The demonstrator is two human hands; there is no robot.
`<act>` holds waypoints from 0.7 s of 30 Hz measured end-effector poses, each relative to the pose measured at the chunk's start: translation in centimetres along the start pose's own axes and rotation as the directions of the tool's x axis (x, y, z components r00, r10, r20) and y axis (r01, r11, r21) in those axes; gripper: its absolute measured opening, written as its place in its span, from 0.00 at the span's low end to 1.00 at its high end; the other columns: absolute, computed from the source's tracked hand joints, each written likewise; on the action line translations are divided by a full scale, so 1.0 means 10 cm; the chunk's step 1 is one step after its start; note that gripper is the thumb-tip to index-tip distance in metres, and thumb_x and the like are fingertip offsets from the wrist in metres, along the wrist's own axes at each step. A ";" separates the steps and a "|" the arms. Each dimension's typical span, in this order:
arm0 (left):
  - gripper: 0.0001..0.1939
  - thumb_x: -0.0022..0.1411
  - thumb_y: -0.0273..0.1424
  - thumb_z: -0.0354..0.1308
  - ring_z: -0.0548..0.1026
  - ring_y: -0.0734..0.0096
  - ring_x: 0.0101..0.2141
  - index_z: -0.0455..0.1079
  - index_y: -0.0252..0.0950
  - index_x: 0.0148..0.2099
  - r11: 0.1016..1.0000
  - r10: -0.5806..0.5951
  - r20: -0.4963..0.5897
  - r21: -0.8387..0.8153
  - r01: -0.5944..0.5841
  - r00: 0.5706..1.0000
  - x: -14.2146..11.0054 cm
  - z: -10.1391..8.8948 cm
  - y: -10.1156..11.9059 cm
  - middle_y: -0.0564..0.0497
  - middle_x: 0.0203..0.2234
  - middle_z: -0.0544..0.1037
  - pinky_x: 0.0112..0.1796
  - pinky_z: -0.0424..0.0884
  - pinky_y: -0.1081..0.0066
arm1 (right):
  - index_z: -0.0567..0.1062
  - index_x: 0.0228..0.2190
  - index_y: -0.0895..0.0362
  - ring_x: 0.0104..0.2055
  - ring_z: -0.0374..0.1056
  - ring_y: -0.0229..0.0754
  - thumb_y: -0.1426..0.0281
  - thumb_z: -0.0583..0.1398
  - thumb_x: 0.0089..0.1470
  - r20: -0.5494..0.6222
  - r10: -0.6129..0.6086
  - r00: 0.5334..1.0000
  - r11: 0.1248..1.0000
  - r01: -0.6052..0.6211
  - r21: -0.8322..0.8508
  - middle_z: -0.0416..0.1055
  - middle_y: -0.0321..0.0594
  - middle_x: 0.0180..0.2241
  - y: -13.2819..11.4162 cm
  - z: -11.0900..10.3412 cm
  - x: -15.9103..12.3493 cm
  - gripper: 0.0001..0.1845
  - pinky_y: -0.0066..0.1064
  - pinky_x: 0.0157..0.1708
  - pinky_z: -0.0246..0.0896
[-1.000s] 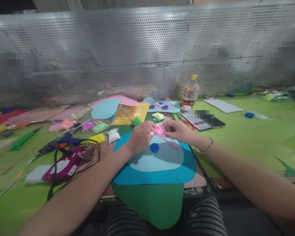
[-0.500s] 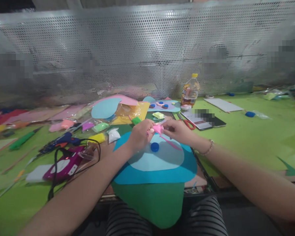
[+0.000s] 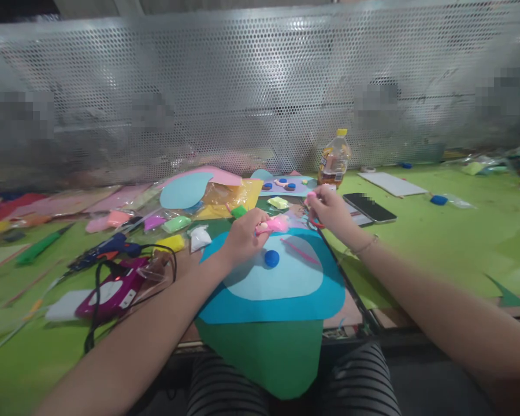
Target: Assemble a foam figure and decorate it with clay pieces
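Observation:
My left hand (image 3: 241, 237) is closed on a pink lump of clay in a clear wrapper (image 3: 275, 225), held just above the blue foam shapes (image 3: 277, 289). A little to the right and further back, my right hand (image 3: 329, 209) pinches a small pink bit of clay (image 3: 311, 196) near the red-handled scissors (image 3: 315, 222). On the light blue oval (image 3: 281, 274) lie a blue cap (image 3: 271, 258) and a thin pink strip (image 3: 300, 252). A green sheet (image 3: 264, 352) hangs over the table's front edge below them.
A glue gun (image 3: 108, 248), a purple device with black cable (image 3: 112, 292) and packets of coloured clay (image 3: 177, 224) lie to the left. A bottle (image 3: 334, 160), a phone (image 3: 370, 207) and a white board (image 3: 392, 184) sit at the right. A perforated metal screen (image 3: 260, 92) closes the back.
My right hand has pulled away from the pink lump to the right and back, taking a small pink bit with it. The left hand keeps the lump in place.

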State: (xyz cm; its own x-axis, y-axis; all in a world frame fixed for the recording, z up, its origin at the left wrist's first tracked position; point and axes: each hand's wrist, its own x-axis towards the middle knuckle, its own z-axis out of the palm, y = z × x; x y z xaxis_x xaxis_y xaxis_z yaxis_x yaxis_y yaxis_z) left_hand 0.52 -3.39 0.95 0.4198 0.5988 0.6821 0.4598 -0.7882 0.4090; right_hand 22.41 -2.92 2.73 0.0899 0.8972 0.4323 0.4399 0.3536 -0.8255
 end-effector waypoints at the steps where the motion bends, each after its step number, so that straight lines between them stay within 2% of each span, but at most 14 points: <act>1: 0.06 0.54 0.26 0.53 0.68 0.70 0.31 0.57 0.39 0.30 1.000 -0.011 -0.005 -0.007 0.010 1.000 0.00 0.00 -0.01 0.51 0.29 0.70 0.33 0.63 0.69 | 0.64 0.26 0.56 0.21 0.62 0.34 0.67 0.53 0.53 -0.042 0.023 0.999 0.996 -0.019 0.089 0.63 0.33 0.19 0.02 -0.03 0.04 0.06 0.26 0.22 0.58; 3: 0.06 0.54 0.26 0.54 0.68 0.70 0.31 0.58 0.39 0.29 0.999 -0.040 -0.011 -0.017 0.040 0.999 0.00 0.00 -0.03 0.52 0.29 0.70 0.33 0.63 0.69 | 0.65 0.31 0.55 0.24 0.65 0.35 0.70 0.54 0.51 -0.033 0.032 0.999 0.976 -0.024 0.216 0.66 0.33 0.23 0.04 -0.07 0.07 0.03 0.28 0.25 0.62; 5: 0.05 0.53 0.26 0.55 0.68 0.71 0.31 0.60 0.38 0.30 0.996 -0.084 -0.009 -0.026 0.084 0.996 0.00 0.00 -0.04 0.53 0.29 0.70 0.33 0.63 0.69 | 0.66 0.34 0.55 0.25 0.66 0.35 0.73 0.52 0.50 0.041 -0.013 0.999 0.972 0.003 0.236 0.66 0.33 0.23 0.03 -0.06 0.05 0.07 0.29 0.27 0.64; 8: 0.05 0.51 0.27 0.56 0.69 0.71 0.31 0.63 0.38 0.31 0.985 -0.165 -0.021 -0.063 0.164 0.986 0.00 0.00 -0.06 0.54 0.28 0.71 0.34 0.63 0.69 | 0.70 0.30 0.57 0.24 0.63 0.34 0.77 0.49 0.47 0.221 -0.097 0.970 0.985 0.062 0.163 0.66 0.35 0.25 -0.03 0.02 -0.06 0.11 0.27 0.25 0.62; 11: 0.07 0.48 0.28 0.59 0.68 0.71 0.30 0.63 0.37 0.31 0.954 -0.266 -0.052 -0.155 0.255 0.963 0.01 0.02 -0.09 0.55 0.26 0.70 0.34 0.64 0.70 | 0.71 0.29 0.58 0.25 0.63 0.34 0.79 0.48 0.45 0.370 -0.183 0.911 0.983 0.167 0.075 0.68 0.39 0.30 -0.10 0.09 -0.18 0.14 0.27 0.25 0.61; 13: 0.10 0.46 0.28 0.60 0.68 0.73 0.29 0.59 0.37 0.28 0.907 -0.340 -0.055 -0.283 0.312 0.939 0.03 0.05 -0.11 0.55 0.26 0.69 0.33 0.64 0.70 | 0.72 0.35 0.57 0.29 0.64 0.36 0.80 0.47 0.47 0.390 -0.270 0.881 0.960 0.277 0.039 0.69 0.39 0.31 -0.12 0.11 -0.21 0.18 0.29 0.29 0.61; 16: 0.20 0.45 0.30 0.62 0.69 0.73 0.30 0.48 0.38 0.24 0.784 -0.406 -0.020 -0.521 0.337 0.914 0.05 0.08 -0.12 0.55 0.25 0.68 0.32 0.65 0.70 | 0.69 0.43 0.56 0.34 0.64 0.38 0.81 0.47 0.48 0.368 -0.372 0.852 0.917 0.398 0.004 0.68 0.38 0.30 -0.10 0.10 -0.22 0.22 0.31 0.35 0.61; 19: 0.25 0.44 0.31 0.64 0.72 0.70 0.33 0.44 0.39 0.24 0.691 -0.418 0.036 -0.637 0.343 0.908 0.06 0.08 -0.07 0.53 0.27 0.70 0.33 0.67 0.69 | 0.66 0.46 0.56 0.34 0.63 0.38 0.81 0.47 0.47 0.394 -0.360 0.846 0.916 0.400 -0.021 0.66 0.38 0.30 -0.10 0.09 -0.22 0.24 0.32 0.35 0.59; 21: 0.25 0.44 0.32 0.64 0.72 0.68 0.34 0.44 0.39 0.24 0.652 -0.414 0.074 -0.671 0.352 0.907 0.07 0.07 -0.02 0.51 0.29 0.71 0.33 0.67 0.68 | 0.67 0.44 0.56 0.32 0.61 0.38 0.82 0.47 0.46 0.432 -0.321 0.843 0.933 0.360 -0.010 0.65 0.37 0.29 -0.12 0.09 -0.24 0.23 0.31 0.33 0.58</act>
State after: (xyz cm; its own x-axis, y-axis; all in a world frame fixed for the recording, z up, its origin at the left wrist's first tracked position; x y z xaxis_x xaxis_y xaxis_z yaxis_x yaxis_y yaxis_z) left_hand 1.24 -2.71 0.87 0.2488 0.8800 0.4047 -0.0775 -0.3984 0.9139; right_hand 20.87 -5.26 2.40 -0.4512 0.7572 0.4723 0.4515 0.6502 -0.6111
